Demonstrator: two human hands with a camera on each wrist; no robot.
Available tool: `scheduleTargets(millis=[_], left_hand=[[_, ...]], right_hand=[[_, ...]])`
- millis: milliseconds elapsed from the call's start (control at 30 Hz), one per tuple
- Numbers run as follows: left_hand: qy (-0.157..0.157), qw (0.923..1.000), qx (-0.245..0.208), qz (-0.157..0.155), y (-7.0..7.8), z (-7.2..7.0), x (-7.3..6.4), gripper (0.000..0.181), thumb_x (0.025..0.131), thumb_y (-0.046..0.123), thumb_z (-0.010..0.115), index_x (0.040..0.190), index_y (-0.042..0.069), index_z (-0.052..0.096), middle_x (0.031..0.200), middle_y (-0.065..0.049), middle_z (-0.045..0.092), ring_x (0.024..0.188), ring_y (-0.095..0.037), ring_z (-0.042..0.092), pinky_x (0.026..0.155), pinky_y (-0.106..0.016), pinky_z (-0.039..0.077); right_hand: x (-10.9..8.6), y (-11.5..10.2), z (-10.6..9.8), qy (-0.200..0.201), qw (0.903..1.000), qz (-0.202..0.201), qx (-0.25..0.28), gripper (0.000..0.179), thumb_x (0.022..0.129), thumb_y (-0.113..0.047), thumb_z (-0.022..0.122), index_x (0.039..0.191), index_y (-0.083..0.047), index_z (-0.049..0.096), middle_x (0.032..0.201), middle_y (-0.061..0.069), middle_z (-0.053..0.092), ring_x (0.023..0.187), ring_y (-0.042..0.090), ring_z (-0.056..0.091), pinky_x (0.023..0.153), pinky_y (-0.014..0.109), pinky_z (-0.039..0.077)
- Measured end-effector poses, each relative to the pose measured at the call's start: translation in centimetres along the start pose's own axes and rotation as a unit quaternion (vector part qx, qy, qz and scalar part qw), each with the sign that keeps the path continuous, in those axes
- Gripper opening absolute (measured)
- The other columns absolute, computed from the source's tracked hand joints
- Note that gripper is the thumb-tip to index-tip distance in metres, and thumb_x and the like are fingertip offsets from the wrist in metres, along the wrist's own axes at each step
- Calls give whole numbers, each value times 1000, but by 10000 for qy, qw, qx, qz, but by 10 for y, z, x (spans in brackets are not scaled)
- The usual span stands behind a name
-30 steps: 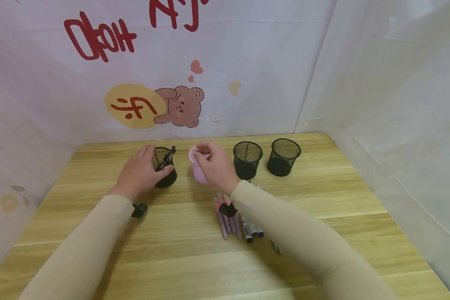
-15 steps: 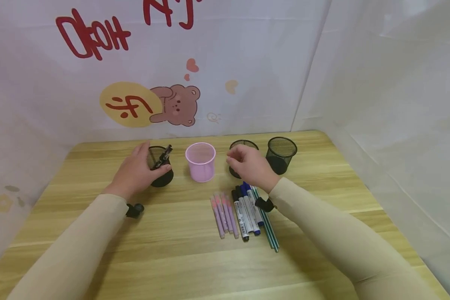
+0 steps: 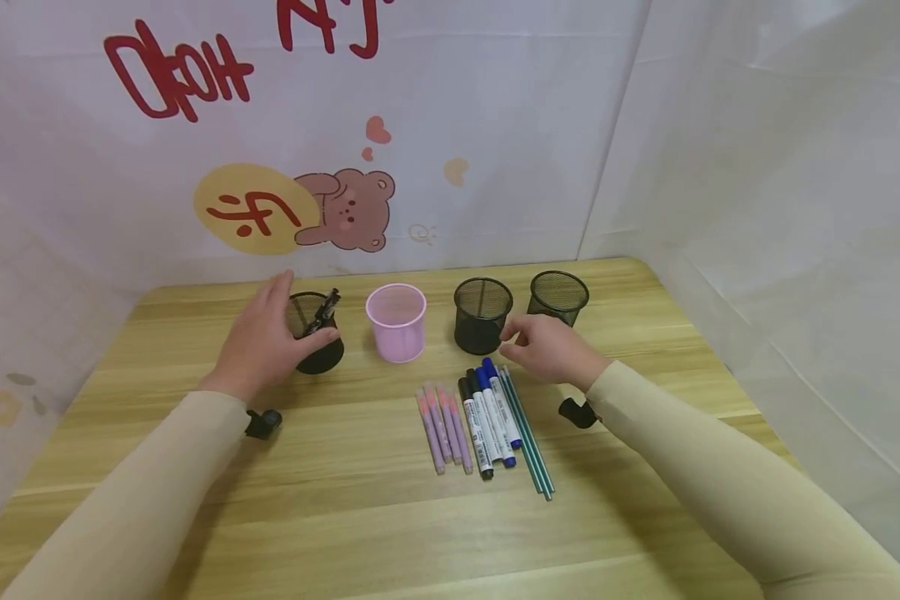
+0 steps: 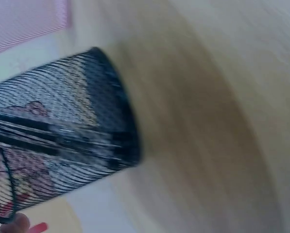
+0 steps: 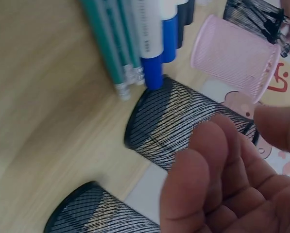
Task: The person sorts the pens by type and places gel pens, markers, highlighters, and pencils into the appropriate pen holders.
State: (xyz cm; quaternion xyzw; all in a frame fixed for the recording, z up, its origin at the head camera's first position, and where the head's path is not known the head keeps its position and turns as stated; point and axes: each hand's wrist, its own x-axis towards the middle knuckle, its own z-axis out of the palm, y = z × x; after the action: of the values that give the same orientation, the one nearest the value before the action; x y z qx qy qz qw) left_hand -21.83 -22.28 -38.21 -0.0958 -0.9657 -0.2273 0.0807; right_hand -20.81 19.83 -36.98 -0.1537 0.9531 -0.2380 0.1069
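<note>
At the far left, a black mesh pen cup (image 3: 322,361) holds several black pens (image 3: 325,312). My left hand (image 3: 257,343) is beside it with straight fingers, its thumb across the cup's front; a fingertip (image 4: 19,224) shows right at the rim in the left wrist view. My right hand (image 3: 549,347) hovers above the table with loosely bent fingers and nothing in them. It lies between a second black mesh cup (image 3: 483,321) and a third one (image 3: 558,293), partly covering the latter. Below it lie green pencils (image 3: 528,433).
A pink mesh cup (image 3: 397,329) stands between the left two black cups. On the wooden table (image 3: 330,517) lie several lilac pens (image 3: 444,427) and several white markers (image 3: 491,417) with blue or black caps. A printed white cloth (image 3: 495,125) hangs behind the table.
My right hand has moved right, from over the pink cup past the second black cup, uncovering the markers and pencils. The left hand stays by the left cup, its fingers straighter.
</note>
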Motion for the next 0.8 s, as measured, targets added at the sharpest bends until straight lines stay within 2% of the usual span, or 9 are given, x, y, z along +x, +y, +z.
scheduleTargets(millis=[133, 300, 400, 500, 633, 800], left_hand=[[319, 9989, 43, 340, 15, -6, 2, 111, 89, 72, 68, 167, 7, 22, 170, -20, 31, 155, -45, 32, 125, -68, 25], [687, 9912, 270, 1102, 45, -9, 3, 99, 90, 60, 72, 162, 4, 35, 163, -19, 44, 153, -39, 39, 127, -64, 23], [732, 9841, 376, 1572, 66, -6, 3, 98, 88, 59, 74, 159, 2, 39, 161, -18, 47, 152, -36, 41, 128, -63, 24], [609, 9784, 448, 1924, 84, 0, 6, 98, 86, 63, 74, 157, 2, 43, 158, -15, 49, 151, -32, 42, 128, -61, 25], [282, 9783, 618, 1959, 98, 12, 13, 99, 86, 68, 71, 157, 4, 44, 159, -13, 49, 152, -31, 40, 129, -60, 25], [-137, 9819, 912, 1652, 101, 29, 23, 103, 87, 70, 69, 160, 4, 40, 165, -15, 43, 156, -37, 35, 130, -58, 24]], right_hand=[[-1, 6, 2, -218, 9996, 12, -160, 30, 102, -29, 66, 122, -7, 72, 99, 7, 74, 81, 18, 66, 77, 37, 57], [-1, 11, 8, -377, 9985, -14, -392, 34, 101, -28, 69, 126, -6, 71, 100, 8, 74, 83, 18, 67, 79, 37, 58], [0, 13, 11, -529, 9972, 43, -519, 37, 101, -28, 69, 130, -6, 69, 101, 9, 74, 85, 19, 67, 79, 37, 58], [0, 14, 14, -660, 9961, 135, -567, 40, 102, -29, 69, 134, -6, 68, 101, 8, 74, 85, 19, 66, 77, 35, 57], [0, 15, 17, -704, 9955, 114, -618, 43, 102, -29, 69, 137, -4, 65, 98, 7, 74, 83, 17, 66, 74, 33, 56], [1, 15, 21, -746, 9947, -24, -709, 46, 101, -29, 69, 139, -3, 64, 99, 6, 76, 82, 15, 67, 73, 32, 56]])
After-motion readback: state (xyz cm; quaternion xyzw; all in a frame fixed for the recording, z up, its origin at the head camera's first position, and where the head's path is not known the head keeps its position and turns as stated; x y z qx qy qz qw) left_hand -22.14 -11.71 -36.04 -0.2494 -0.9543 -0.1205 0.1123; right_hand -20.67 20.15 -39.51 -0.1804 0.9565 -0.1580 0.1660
